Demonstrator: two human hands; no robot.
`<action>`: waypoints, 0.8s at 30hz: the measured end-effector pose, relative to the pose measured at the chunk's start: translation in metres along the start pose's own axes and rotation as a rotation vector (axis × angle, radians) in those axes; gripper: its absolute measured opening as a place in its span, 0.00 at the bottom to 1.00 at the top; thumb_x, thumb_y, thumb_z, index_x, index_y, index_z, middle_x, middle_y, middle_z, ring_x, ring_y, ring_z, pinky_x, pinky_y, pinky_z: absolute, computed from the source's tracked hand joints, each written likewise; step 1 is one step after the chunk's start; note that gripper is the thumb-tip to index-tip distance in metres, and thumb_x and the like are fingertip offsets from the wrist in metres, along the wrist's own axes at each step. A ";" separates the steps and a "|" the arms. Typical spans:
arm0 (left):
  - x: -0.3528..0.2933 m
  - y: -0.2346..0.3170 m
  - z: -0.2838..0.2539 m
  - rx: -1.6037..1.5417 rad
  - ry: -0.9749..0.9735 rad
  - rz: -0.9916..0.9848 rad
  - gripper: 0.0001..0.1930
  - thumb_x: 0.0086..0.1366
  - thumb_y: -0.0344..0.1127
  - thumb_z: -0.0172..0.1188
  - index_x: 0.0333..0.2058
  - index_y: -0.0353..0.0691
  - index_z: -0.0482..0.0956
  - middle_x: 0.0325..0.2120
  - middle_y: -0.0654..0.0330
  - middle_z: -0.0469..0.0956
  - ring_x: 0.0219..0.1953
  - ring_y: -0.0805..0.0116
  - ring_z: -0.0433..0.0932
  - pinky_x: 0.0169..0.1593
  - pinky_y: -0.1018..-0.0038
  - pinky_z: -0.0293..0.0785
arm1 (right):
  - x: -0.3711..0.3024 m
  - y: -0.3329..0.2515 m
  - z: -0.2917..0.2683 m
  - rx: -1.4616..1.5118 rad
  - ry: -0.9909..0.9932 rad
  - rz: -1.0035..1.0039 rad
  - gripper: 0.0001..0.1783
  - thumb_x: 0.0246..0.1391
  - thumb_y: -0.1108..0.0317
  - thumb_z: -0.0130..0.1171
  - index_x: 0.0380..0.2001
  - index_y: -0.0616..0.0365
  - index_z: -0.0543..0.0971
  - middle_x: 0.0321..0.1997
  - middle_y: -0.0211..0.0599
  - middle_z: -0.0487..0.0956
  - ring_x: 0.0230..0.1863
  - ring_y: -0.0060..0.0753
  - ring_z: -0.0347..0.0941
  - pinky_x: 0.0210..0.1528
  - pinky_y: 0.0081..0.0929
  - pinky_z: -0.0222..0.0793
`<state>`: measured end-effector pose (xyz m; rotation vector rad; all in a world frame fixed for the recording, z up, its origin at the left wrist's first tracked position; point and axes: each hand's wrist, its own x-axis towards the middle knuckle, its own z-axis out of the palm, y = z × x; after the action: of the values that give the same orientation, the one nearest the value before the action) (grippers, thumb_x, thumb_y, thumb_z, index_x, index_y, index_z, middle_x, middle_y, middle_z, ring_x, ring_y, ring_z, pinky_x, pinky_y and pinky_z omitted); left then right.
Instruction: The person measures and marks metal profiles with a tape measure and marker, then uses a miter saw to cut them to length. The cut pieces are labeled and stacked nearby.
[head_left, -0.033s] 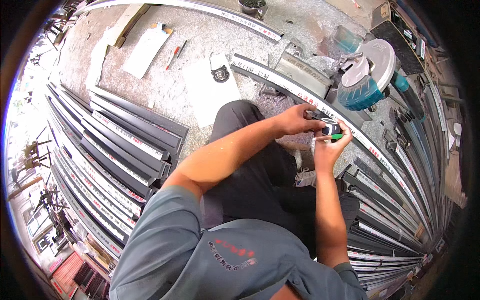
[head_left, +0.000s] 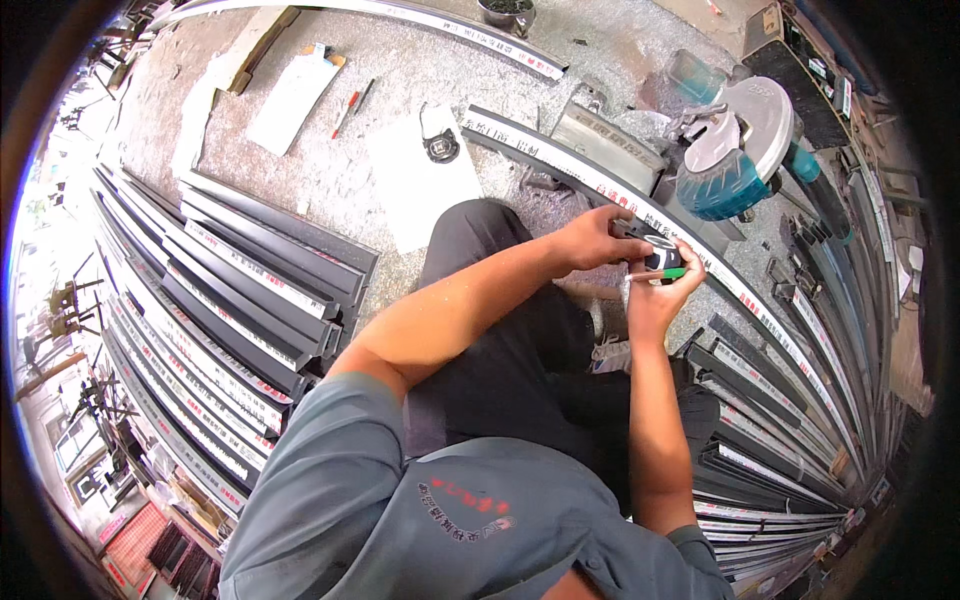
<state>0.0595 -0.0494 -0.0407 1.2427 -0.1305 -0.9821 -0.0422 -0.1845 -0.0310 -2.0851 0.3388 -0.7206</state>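
Above the long dark profile with a white printed strip [head_left: 600, 185], both my hands meet at the right of the middle. My right hand [head_left: 684, 282] is closed round what looks like a black and white tape measure [head_left: 660, 258]. A slim green-ended pen or pencil [head_left: 674, 273] lies across the same fingers. Close against the tape measure, my left hand [head_left: 592, 240] is closed, its fingertips pinching a small dark piece that I cannot make out. My fingers partly hide both.
A teal and grey cutting saw [head_left: 735, 150] stands beyond the profile. Stacked profiles lie at left [head_left: 230, 330] and right [head_left: 770, 400]. White paper [head_left: 420, 195] bears a black ring-shaped item [head_left: 440, 147]. Farther off are a red and black pen [head_left: 347, 112] and a sheet [head_left: 293, 105].
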 end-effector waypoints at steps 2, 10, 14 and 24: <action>0.001 -0.006 0.000 0.051 0.017 0.024 0.45 0.56 0.45 0.80 0.63 0.24 0.67 0.35 0.55 0.82 0.35 0.71 0.80 0.39 0.74 0.78 | -0.004 -0.008 0.002 -0.003 0.004 0.055 0.36 0.52 0.70 0.75 0.57 0.60 0.63 0.59 0.50 0.69 0.61 0.44 0.69 0.66 0.40 0.64; -0.010 0.027 -0.044 0.125 0.125 -0.026 0.38 0.57 0.31 0.77 0.64 0.33 0.70 0.31 0.61 0.82 0.33 0.74 0.79 0.36 0.78 0.74 | 0.013 0.015 -0.004 -0.141 0.119 0.062 0.38 0.50 0.60 0.80 0.54 0.62 0.66 0.55 0.52 0.72 0.59 0.48 0.70 0.65 0.43 0.64; -0.009 0.059 -0.155 0.228 0.527 -0.029 0.31 0.63 0.32 0.72 0.62 0.33 0.72 0.34 0.57 0.84 0.31 0.71 0.81 0.34 0.79 0.76 | 0.036 0.061 -0.042 -0.347 0.209 0.173 0.38 0.47 0.55 0.81 0.50 0.64 0.69 0.50 0.52 0.73 0.53 0.52 0.71 0.60 0.46 0.65; 0.043 0.012 -0.265 0.341 1.105 0.019 0.15 0.61 0.36 0.75 0.44 0.41 0.85 0.30 0.58 0.83 0.28 0.70 0.76 0.30 0.69 0.72 | 0.051 0.131 -0.080 -0.538 0.285 0.174 0.41 0.42 0.53 0.83 0.51 0.63 0.71 0.48 0.54 0.74 0.53 0.59 0.70 0.57 0.51 0.66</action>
<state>0.2446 0.1150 -0.1461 1.9323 0.5748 -0.1481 -0.0469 -0.3376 -0.0831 -2.4067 0.9484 -0.8924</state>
